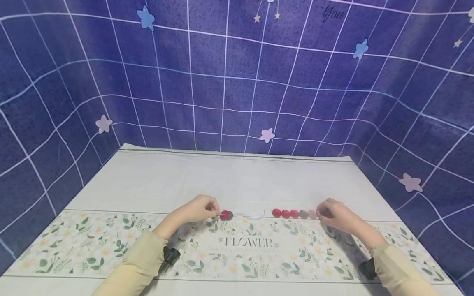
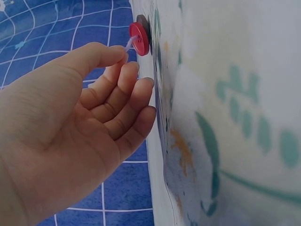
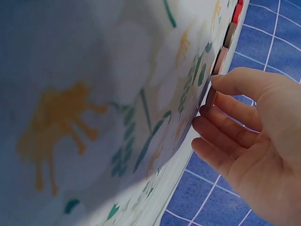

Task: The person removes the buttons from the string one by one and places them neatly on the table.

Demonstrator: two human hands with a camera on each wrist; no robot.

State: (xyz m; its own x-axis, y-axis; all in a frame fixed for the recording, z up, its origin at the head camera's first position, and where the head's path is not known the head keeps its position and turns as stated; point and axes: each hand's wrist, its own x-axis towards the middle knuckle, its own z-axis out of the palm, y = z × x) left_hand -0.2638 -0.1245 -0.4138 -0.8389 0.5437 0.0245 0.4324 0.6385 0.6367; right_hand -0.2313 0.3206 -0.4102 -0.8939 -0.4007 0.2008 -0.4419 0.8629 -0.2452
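My left hand (image 1: 201,208) pinches one end of a pale string between thumb and index finger. In the left wrist view this string (image 2: 129,43) comes out of a red button (image 2: 139,39), with a dark button (image 2: 142,20) right behind it. The rest of the pale cord (image 1: 249,217) curves over the cloth to the right, its far tip turned up. My right hand (image 1: 336,212) is at the right end of a row of buttons and holds a brownish button (image 3: 210,98) between thumb and fingertips. Beside it lie a pink button (image 1: 312,214) and a dark grey button (image 1: 303,214).
Several red buttons (image 1: 285,213) make up the left part of the row. A white tablecloth (image 1: 237,172) with a floral band (image 1: 259,265) covers the table. Behind and at both sides hangs a blue grid-patterned curtain (image 1: 207,90) with stars.
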